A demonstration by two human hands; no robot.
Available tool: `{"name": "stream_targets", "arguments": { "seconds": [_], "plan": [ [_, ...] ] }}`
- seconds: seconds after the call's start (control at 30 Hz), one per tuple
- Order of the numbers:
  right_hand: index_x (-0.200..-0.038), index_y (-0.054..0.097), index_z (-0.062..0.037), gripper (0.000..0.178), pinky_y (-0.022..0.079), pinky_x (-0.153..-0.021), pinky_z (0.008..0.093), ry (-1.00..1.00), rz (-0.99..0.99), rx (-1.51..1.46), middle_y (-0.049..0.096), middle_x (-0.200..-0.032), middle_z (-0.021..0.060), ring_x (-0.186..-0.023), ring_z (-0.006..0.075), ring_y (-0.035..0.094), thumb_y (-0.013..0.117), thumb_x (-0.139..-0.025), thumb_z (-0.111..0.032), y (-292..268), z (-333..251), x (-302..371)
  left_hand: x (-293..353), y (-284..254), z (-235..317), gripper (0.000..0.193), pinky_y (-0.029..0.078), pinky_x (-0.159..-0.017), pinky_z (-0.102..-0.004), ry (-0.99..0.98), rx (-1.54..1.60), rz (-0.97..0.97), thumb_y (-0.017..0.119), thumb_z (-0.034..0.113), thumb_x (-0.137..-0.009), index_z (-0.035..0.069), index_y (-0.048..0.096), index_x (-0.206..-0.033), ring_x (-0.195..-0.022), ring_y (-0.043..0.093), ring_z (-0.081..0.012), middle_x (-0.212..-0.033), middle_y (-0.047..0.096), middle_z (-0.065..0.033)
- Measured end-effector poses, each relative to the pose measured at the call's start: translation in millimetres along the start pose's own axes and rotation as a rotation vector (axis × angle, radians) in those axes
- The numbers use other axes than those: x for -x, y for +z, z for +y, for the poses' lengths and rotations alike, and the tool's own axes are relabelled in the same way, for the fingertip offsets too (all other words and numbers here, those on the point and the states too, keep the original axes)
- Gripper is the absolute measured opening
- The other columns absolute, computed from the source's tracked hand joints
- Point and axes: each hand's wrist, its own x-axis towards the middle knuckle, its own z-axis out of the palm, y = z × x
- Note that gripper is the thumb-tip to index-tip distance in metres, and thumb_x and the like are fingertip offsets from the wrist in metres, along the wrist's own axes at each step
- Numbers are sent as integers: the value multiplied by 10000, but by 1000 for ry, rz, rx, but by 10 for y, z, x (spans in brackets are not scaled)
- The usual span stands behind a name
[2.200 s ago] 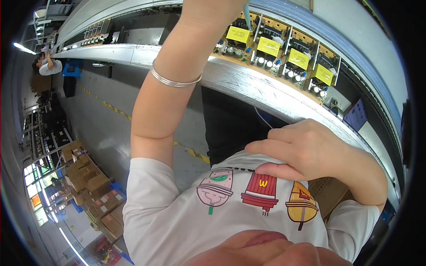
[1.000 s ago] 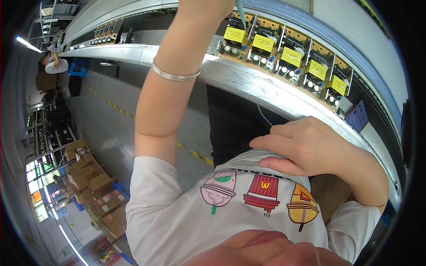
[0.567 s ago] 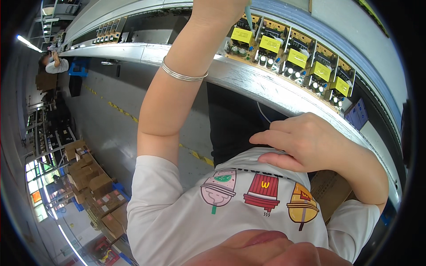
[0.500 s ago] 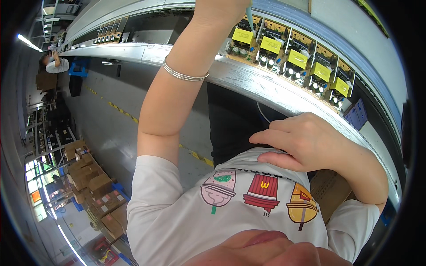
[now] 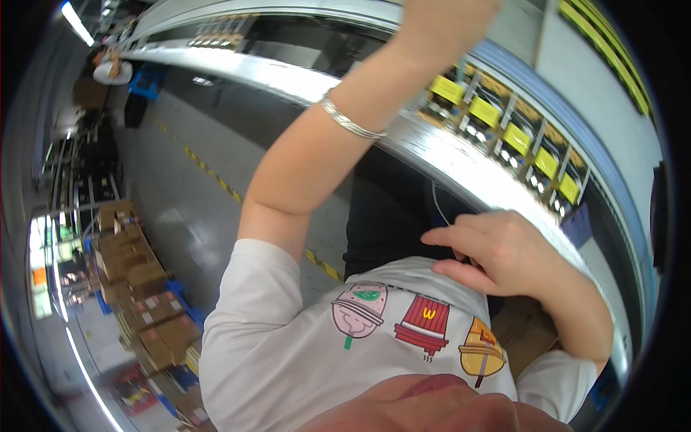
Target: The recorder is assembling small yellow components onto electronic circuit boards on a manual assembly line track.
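My left arm, with silver bangles (image 5: 349, 119) on it, reaches up across the metal rail. My left hand (image 5: 453, 25) is blurred and cut by the top edge, over the far side of the line. Its fingertips are out of sight, so any held item cannot be made out. Below it stands a row of circuit boards (image 5: 497, 119) with yellow block components (image 5: 517, 139), silver-topped cylinders and metal plates. Near my waist, in front of the white shirt, my right hand (image 5: 504, 252) hangs with index finger and thumb apart. Nothing shows between them.
A shiny metal rail (image 5: 461, 158) edges the conveyor line. More boards (image 5: 216, 32) stand farther left along it, near another person (image 5: 111, 68). Cardboard boxes (image 5: 155, 317) are stacked at lower left. Yellow-green strips (image 5: 608, 54) lie at upper right.
My left hand has moved right and away from the boards; the teal pointed item beneath it no longer shows. The whole view has shifted. My right hand keeps much the same pose.
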Motion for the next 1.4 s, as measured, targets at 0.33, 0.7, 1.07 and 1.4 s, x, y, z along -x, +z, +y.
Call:
{"name": "stream_targets", "arguments": {
  "seconds": [0.33, 0.7, 1.07, 1.4],
  "plan": [
    [-1049, 716, -57, 238, 441, -540, 277, 116, -103, -17, 618, -712, 49, -561, 189, 573, 737, -901, -242, -59, -134, -156, -441, -963, -286, 514, 451, -814, -311, 85, -621, -65, 550, 424, -1036, -23, 493, -1283, -900, 555, -195, -1012, 570, -119],
    [-1085, 723, -62, 259, 448, -592, 290, 113, -176, 38, 619, -753, 24, -610, 183, 555, 758, -853, -173, -66, -172, -377, -276, -3826, 137, 763, 224, -1130, -441, -247, -1214, 816, 408, 542, -1030, -62, 292, -1481, -1343, 301, -372, -1419, 374, -273],
    [-1059, 695, -35, 441, 309, -1145, 500, 154, 114, 846, 524, -1429, 145, -1413, 348, 389, 577, -966, -450, -106, -40, -1241, -537, -5497, -412, 898, 168, -1248, -492, -457, -1295, 927, 306, 619, -1026, -71, 126, -1573, -1493, 242, -445, -1552, 331, -333],
    [-888, 676, -22, 488, 244, -1197, 523, 275, 76, 899, 497, -1483, 144, -1475, 359, 324, 555, -969, -488, -120, 167, -1093, -463, -5297, -428, 899, 242, -1226, -521, -474, -1219, 766, 248, 657, -1018, -60, 204, -1559, -1475, 279, -455, -1567, 350, -275]
  ]
}}
